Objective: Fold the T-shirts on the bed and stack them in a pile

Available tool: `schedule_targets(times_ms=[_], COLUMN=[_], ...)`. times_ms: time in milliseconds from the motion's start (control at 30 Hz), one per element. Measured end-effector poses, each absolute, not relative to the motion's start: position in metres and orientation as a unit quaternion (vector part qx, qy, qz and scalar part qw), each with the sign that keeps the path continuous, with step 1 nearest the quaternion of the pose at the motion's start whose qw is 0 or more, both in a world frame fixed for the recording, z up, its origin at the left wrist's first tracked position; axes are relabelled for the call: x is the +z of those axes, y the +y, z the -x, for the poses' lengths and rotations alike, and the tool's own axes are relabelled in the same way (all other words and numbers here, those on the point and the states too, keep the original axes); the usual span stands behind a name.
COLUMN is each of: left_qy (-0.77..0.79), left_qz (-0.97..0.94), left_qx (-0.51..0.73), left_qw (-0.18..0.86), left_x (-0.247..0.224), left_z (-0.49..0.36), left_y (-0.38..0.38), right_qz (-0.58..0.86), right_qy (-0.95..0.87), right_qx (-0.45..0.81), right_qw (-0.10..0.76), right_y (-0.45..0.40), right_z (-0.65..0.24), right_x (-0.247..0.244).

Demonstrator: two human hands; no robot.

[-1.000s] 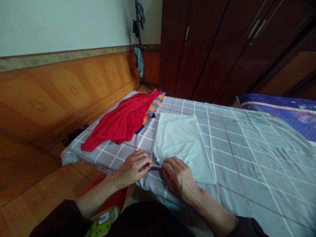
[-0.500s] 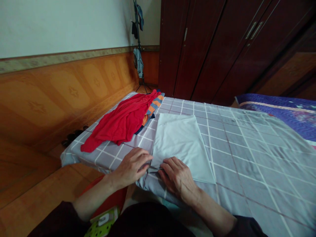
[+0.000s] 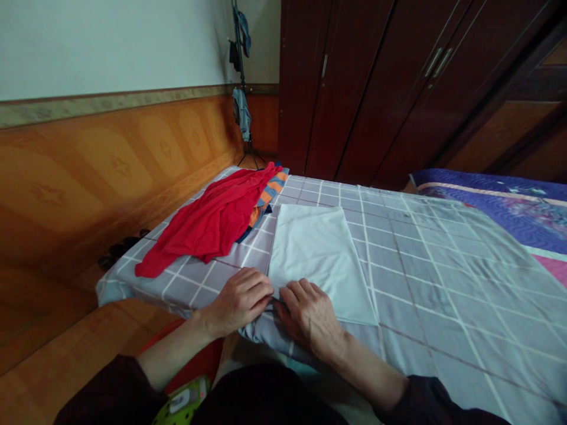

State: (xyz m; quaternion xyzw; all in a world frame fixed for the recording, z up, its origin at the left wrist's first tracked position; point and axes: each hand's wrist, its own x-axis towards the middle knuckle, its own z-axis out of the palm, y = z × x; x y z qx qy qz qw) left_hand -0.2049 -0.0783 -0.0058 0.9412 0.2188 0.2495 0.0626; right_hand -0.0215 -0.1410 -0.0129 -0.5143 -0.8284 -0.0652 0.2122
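Closer now, our left hand [image 3: 239, 302] and right hand [image 3: 308, 316] curl around a small metal piece [image 3: 275, 302] (mostly hidden, grip unclear).

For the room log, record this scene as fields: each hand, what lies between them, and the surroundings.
Left hand: on the bedsheet, fingers beside the small metal piece.
Right hand: on the near edge of the white cloth.
Between hands: small metal piece, too small to identify.
Under hands: grey checked bedsheet, white cloth lying flat on it.
Nearby: red garment over striped orange-and-blue cloth.
Beyond: dark wooden wardrobe, purple quilt.
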Motion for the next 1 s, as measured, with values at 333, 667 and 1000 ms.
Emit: schedule_targets(times_ms=[333,667,1000], left_qy=[0.222,0.213,0.141], left_qz=[-0.936,-0.951,-0.981], left_qx=[0.254,0.17,0.085], left_qw=[0.102,0.146,0.104], left_x=[-0.011,-0.005,0.018], left_z=[0.21,0.213,0.171], left_y=[-0.079,-0.075,-0.073], right_qz=[0.568,0.639,0.611], right_qy=[-0.801,-0.74,-0.776], right_qx=[-0.166,-0.194,-0.065], right_qw=[0.089,0.081,0.141], right_y=[-0.169,-0.22,-0.151], right_z=[-0.034,-0.105,-0.07], right_x=[-0.009,-0.025,0.008])
